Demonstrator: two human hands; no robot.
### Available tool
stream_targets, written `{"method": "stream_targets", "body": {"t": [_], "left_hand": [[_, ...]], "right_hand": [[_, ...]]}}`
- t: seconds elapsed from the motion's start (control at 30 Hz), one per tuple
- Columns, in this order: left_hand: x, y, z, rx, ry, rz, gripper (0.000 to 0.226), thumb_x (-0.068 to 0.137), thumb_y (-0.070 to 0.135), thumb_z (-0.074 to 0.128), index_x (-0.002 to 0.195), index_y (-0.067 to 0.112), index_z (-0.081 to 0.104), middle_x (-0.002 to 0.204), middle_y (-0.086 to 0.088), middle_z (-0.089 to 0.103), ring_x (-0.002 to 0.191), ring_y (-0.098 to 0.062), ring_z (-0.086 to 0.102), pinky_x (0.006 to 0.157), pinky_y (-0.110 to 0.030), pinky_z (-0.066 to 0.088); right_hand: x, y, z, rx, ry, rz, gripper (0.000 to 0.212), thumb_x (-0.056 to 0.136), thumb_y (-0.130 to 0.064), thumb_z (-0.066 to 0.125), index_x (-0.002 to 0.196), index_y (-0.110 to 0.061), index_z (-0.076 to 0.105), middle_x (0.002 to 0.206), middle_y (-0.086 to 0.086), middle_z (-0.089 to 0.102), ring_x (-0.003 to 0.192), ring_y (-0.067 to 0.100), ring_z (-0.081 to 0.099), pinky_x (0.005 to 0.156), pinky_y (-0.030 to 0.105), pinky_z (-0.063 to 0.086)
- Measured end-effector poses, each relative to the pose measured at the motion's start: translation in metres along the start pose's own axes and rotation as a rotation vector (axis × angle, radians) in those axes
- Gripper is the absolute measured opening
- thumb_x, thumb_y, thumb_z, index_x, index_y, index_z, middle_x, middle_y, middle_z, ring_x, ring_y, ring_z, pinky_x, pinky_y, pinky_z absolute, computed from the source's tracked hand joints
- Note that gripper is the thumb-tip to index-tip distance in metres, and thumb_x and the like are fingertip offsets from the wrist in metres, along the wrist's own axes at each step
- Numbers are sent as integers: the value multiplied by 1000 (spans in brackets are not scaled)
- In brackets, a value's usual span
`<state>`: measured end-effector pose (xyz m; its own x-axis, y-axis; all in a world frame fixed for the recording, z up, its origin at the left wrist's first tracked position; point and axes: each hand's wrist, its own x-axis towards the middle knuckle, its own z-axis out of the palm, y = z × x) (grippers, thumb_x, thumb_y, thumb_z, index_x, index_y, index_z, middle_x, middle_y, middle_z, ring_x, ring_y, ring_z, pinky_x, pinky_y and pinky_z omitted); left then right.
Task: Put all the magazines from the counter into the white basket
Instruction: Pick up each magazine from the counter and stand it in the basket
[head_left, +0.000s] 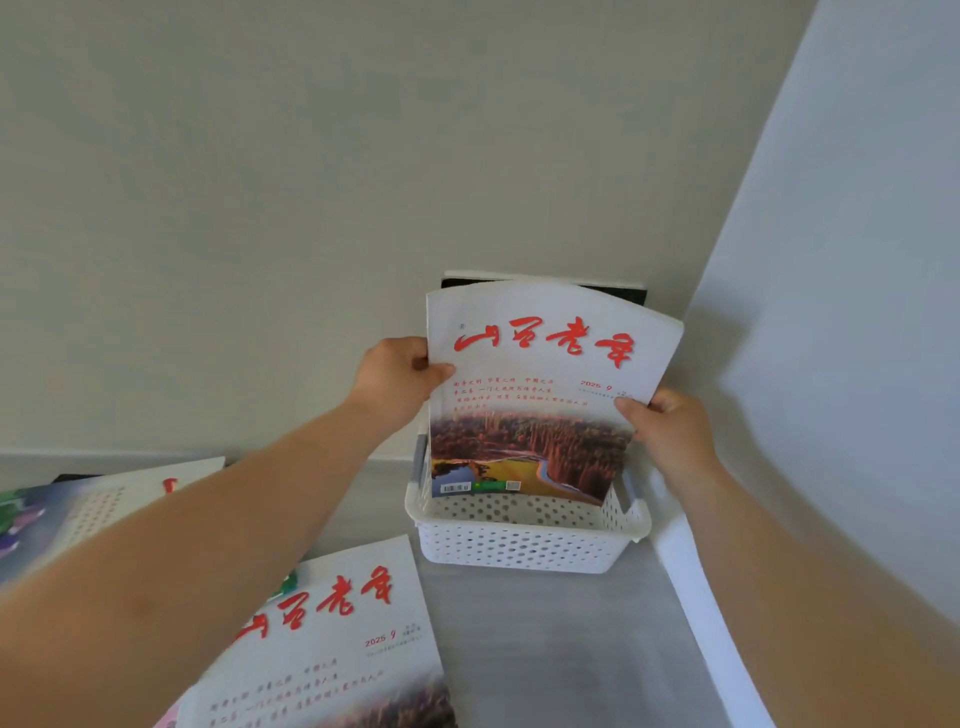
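Note:
A stack of magazines (540, 395) with a white cover, red brush lettering and an autumn forest photo stands upright, its lower edge down inside the white perforated basket (519, 545). My left hand (395, 379) grips its left edge and my right hand (670, 431) grips its right edge. Another magazine with the same cover (343, 639) lies flat on the grey counter at the lower left, partly under my left forearm. More magazines (88, 509) lie fanned at the far left edge.
The basket sits in the corner where the beige back wall meets the white right wall (831, 312). A dark wall outlet (631, 293) shows behind the held magazines. Grey counter surface (545, 649) stretches in front of the basket.

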<state>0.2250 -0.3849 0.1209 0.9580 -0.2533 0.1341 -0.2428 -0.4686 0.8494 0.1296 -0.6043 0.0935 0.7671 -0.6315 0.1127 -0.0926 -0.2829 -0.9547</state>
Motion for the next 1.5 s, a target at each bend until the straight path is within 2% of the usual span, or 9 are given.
{"method": "stream_targets", "body": {"t": [0.17,0.4,0.6,0.83,1.03,1.13,1.2,1.37,1.5], "left_hand": [[13,-13,18,14,29,-32,18,81,12,62,96,4,68,82,-4,62,77,-21,56,62,-23,47],[33,-19,34,-11,272,-38,18,77,14,67,89,12,53,76,6,52,74,-14,49,55,-16,35],[40,-31,46,50,230,-92,38,86,15,55,123,9,47,119,-9,61,105,-26,56,78,-26,37],[42,-35,51,364,213,-28,29,94,20,36,110,8,55,103,-16,66,75,-26,50,63,-32,38],[24,-39,41,424,80,-85,41,94,30,32,132,15,40,125,-10,59,110,-30,56,81,-36,45],[-6,-51,21,356,44,-98,39,93,29,39,130,18,43,133,-4,54,118,-26,51,94,-33,42],[-34,-66,1,318,27,-108,36,92,25,43,127,19,48,134,-5,52,119,-26,50,96,-32,40],[-131,-122,-54,274,68,-293,32,90,17,46,122,19,53,131,-9,55,95,-28,61,73,-27,48],[-210,-165,-81,162,51,-512,37,88,12,50,124,15,50,133,-14,51,104,-34,59,88,-40,51]], "right_hand": [[7,22,9,31,-1,77,25,84,-5,55,108,0,61,113,17,63,87,19,55,78,30,42],[26,29,16,-7,56,-6,26,84,-5,54,109,-7,60,111,12,64,87,16,55,77,29,42],[34,40,33,67,7,-44,53,84,0,48,131,-20,33,103,-14,52,89,7,52,72,17,42],[40,46,42,26,-87,-41,56,83,1,48,129,-26,32,86,-22,49,69,-6,49,59,9,41],[22,30,32,-24,-30,-29,53,81,2,49,129,-16,34,97,-12,53,88,4,53,67,9,43],[-5,26,31,-119,121,-33,65,81,-1,47,139,-15,21,142,4,37,131,20,34,107,30,32],[-33,25,35,-181,158,-111,65,80,-1,48,139,-13,23,147,8,31,134,21,28,107,25,21],[-143,42,66,-335,-43,-204,64,80,-1,55,137,-10,27,148,13,29,137,24,24,112,33,18],[-227,74,92,-639,-363,-115,65,88,-28,47,141,-18,12,154,6,4,142,20,5,114,28,5]]}}
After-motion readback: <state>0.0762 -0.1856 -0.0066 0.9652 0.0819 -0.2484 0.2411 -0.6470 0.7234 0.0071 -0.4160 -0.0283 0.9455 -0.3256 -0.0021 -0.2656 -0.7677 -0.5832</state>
